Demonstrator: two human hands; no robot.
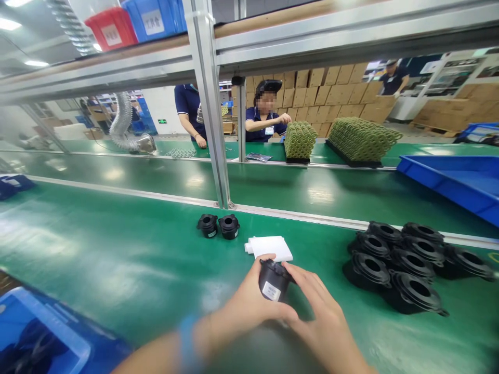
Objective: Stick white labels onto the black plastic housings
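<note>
A green tabletop [117,249] fills the lower part of the view, and everything here is placed from the white foam pad [268,248] near its middle. Far left of the pad, at the near corner, a blue bin [42,324] holds dark parts. Just behind the pad and to its left, two small black plastic parts [218,226] stand side by side, touching.

Directly in front of the pad, both hands hold a black plastic part [275,280] with a white label [271,291] on its side. The left hand [245,306], with a blue wristband [187,343], grips it from the left, and the right hand [319,311] curls around it from the right. Both grips are closed on it, and it is lifted just off the tabletop.

Right of the pad lies a cluster of larger black parts [397,265], and beyond it is a blue tray [448,182]. Past a metal rack [206,78], a seated person in a navy shirt [263,124] reaches toward a stack of green mesh pieces [299,140].
</note>
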